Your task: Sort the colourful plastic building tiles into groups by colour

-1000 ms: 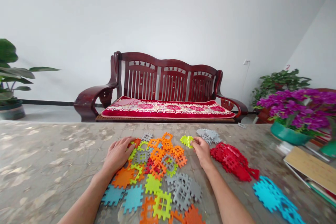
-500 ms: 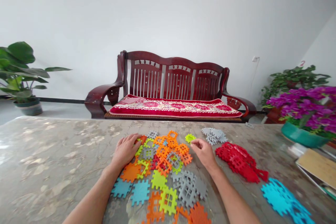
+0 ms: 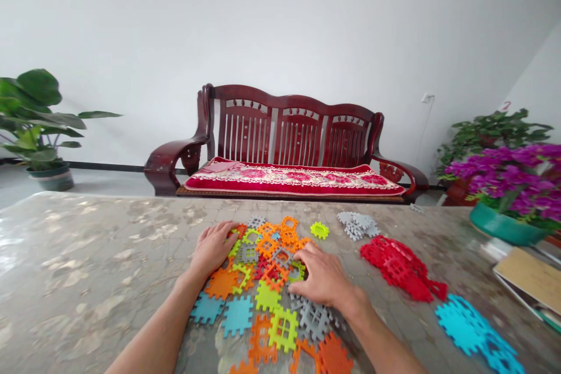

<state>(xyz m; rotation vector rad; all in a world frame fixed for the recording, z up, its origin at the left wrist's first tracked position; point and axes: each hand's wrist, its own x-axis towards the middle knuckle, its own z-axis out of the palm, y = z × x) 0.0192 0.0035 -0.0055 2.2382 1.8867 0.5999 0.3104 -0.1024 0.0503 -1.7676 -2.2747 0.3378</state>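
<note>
A mixed heap of flat interlocking plastic tiles in orange, lime, grey, teal and red lies on the marble table. My left hand rests flat on the heap's left edge, fingers stretched over orange and lime tiles. My right hand lies over the heap's middle, fingers curled down onto a lime and grey tile; what they grip, if anything, is hidden. One lime tile sits alone behind the heap.
Sorted piles lie to the right: grey tiles, red tiles, teal tiles. A teal pot of purple flowers and books stand at the far right. A wooden bench is behind the table.
My right hand let go of the lime tile at the back, left it there, and came back onto the middle of the heap. My left hand stayed put.
</note>
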